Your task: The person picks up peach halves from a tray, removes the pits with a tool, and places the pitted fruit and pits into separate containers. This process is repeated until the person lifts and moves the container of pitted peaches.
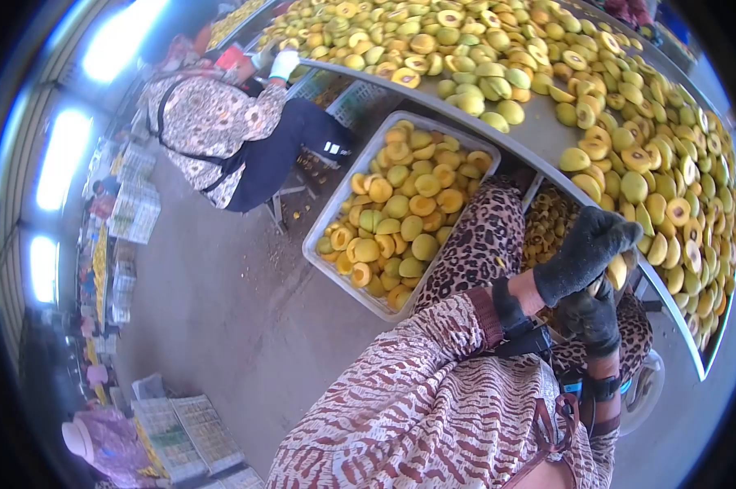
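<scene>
Both my hands wear dark grey gloves and are close together in front of the table edge. My left hand (584, 253) is closed in a fist, just above the other; what lies inside its fingers is hidden. My right hand (592, 318) is closed below it, against a yellow peach (615, 274) that shows between the two gloves. The right fingers appear to grip this fruit, though they are partly covered. Close by on the metal table (541, 130) lies a large heap of halved yellow-green peaches (635, 159), many with brown pits showing.
A pale plastic crate (312, 244) full of pitted halves stands on the floor beside my left leg. Loose pits (550, 224) lie under the table edge. A co-worker (213, 118) in a patterned top sits further along. Trays (192, 432) and other people occupy the far left.
</scene>
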### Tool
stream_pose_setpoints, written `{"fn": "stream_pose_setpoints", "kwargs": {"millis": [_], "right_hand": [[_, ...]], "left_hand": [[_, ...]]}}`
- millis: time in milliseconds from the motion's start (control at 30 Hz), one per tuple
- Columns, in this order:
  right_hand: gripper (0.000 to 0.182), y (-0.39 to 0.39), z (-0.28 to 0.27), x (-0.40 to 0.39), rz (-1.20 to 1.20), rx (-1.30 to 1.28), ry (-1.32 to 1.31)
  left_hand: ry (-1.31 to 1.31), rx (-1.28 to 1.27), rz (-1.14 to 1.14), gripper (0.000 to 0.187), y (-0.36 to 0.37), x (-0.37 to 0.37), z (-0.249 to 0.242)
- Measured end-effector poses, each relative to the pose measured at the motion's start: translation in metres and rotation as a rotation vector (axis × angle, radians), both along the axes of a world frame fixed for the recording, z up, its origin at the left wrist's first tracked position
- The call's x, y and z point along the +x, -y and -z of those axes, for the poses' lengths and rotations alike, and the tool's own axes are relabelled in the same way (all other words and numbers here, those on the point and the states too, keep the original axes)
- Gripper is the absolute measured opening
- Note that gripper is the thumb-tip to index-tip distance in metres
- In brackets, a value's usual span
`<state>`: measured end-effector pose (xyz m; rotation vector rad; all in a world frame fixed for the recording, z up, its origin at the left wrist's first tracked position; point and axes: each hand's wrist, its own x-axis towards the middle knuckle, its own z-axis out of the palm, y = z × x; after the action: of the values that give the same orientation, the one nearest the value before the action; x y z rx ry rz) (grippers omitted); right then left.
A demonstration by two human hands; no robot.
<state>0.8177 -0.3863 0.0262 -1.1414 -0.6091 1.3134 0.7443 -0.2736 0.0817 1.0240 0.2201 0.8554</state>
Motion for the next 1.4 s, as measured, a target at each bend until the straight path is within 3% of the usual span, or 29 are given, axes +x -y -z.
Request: {"fn": "stream_pose_setpoints", "kwargs": {"millis": [33, 67, 133, 167, 267, 300, 333, 367, 433, 500, 533, 567, 633, 700, 733, 767, 800, 833, 867, 900, 967, 1033, 1100, 1167, 1233, 1267, 1300, 1333, 1400], "right_hand": [[0.023, 0.0, -0.002, 0.006, -0.041, -0.047, -0.039], [0.025, -0.003, -0.005, 0.013, -0.179, 0.185, 0.632], [0.025, -0.007, -0.012, 0.004, -0.157, 0.231, 0.817], [0.025, -0.011, -0.018, -0.003, -0.14, 0.251, 0.91], [0.018, -0.019, -0.019, 0.003, -0.303, 0.321, 1.162], [0.017, -0.023, -0.027, 0.0, -0.307, 0.241, 1.061], [0.017, -0.025, -0.035, -0.005, -0.309, 0.151, 0.954], [0.016, -0.023, -0.038, -0.008, -0.307, 0.055, 0.847], [0.007, -0.019, -0.02, -0.008, -0.227, 0.1, 0.897], [0.008, -0.015, -0.016, -0.011, -0.236, -0.058, 0.834], [0.007, -0.015, -0.012, -0.014, -0.236, -0.102, 0.784], [0.007, -0.015, -0.009, -0.019, -0.243, -0.114, 0.78], [0.005, -0.022, -0.007, -0.03, -0.309, -0.014, 0.97], [0.005, -0.028, -0.009, -0.035, -0.301, -0.127, 0.895], [0.005, -0.027, -0.005, -0.035, -0.351, 0.008, 1.082], [0.005, -0.022, -0.003, -0.034, -0.347, 0.062, 1.132], [0.004, -0.018, -0.002, -0.034, -0.34, 0.116, 1.183], [0.004, -0.024, -0.009, -0.033, -0.35, 0.037, 1.03], [0.005, -0.029, -0.016, -0.032, -0.344, -0.043, 0.879], [0.005, -0.028, -0.013, -0.032, -0.316, -0.078, 0.771], [0.004, -0.031, -0.017, -0.035, -0.263, -0.005, 0.886], [0.004, -0.023, -0.03, -0.034, -0.204, 0.01, 0.802], [0.005, -0.022, -0.039, -0.026, -0.153, 0.021, 0.73], [0.005, -0.009, -0.04, -0.018, -0.143, -0.314, 0.34], [0.006, 0.004, 0.046, 0.003, -0.132, 0.108, 0.723], [0.008, 0.005, 0.028, -0.003, -0.134, 0.024, 1.045], [0.009, 0.004, 0.017, -0.004, -0.133, -0.067, 1.37], [0.012, 0.005, 0.022, -0.004, -0.071, -0.062, 1.034], [0.014, 0.014, 0.023, -0.009, -0.027, -0.073, 1.032]], "left_hand": [[0.003, -0.001, -0.021, 0.036, -0.004, -0.007, 0.0], [0.048, -0.089, 0.088, 0.038, -0.007, -0.017, -0.005], [0.225, -0.173, 0.28, 0.04, -0.023, -0.039, -0.003], [0.206, 0.081, 0.049, 0.041, -0.035, -0.049, 0.004], [0.249, -0.144, -0.056, 0.047, -0.085, -0.112, 0.028], [0.125, -0.08, -0.281, 0.046, -0.1, -0.147, 0.044], [-0.141, 0.218, -0.545, 0.032, -0.118, -0.188, 0.065], [-0.289, 0.333, -0.755, 0.032, -0.127, -0.228, 0.081], [-0.598, 0.543, -1.09, 0.03, -0.139, -0.313, 0.119], [-0.444, -0.101, -1.172, 0.027, -0.13, -0.385, 0.157], [-0.642, -0.143, -1.188, 0.024, -0.122, -0.408, 0.165], [-0.651, -0.154, -1.186, 0.024, -0.112, -0.428, 0.181], [-1.807, 0.71, -0.979, 0.032, -0.101, -0.46, 0.212], [-1.892, 0.834, -0.928, 0.035, -0.107, -0.468, 0.223], [-1.975, 0.963, -0.864, 0.038, -0.11, -0.467, 0.23], [-1.913, 0.738, -0.874, 0.039, -0.107, -0.48, 0.242], [-2.126, 0.751, -0.792, 0.036, -0.113, -0.473, 0.239], [-2.147, 0.73, -0.645, 0.035, -0.123, -0.476, 0.244], [-2.196, 0.773, -0.722, 0.029, -0.125, -0.473, 0.254], [-2.205, 0.585, -0.708, 0.025, -0.122, -0.449, 0.227], [-2.236, 0.646, -0.745, 0.022, -0.137, -0.442, 0.217], [-2.329, 0.448, -0.395, 0.022, -0.161, -0.431, 0.192], [-2.109, 0.721, -0.713, 0.024, -0.191, -0.407, 0.188], [-1.608, 1.003, -1.076, 0.02, -0.21, -0.331, 0.15], [-1.199, 1.157, -1.09, 0.021, -0.23, -0.245, 0.093], [-1.032, 1.225, -1.106, 0.023, -0.236, -0.202, 0.071], [-1.001, 1.231, -1.07, 0.037, -0.241, -0.165, 0.054], [-0.957, 1.269, -1.028, 0.043, -0.251, -0.131, 0.042], [-0.975, 1.336, -0.926, 0.055, -0.278, -0.076, 0.034]]}}
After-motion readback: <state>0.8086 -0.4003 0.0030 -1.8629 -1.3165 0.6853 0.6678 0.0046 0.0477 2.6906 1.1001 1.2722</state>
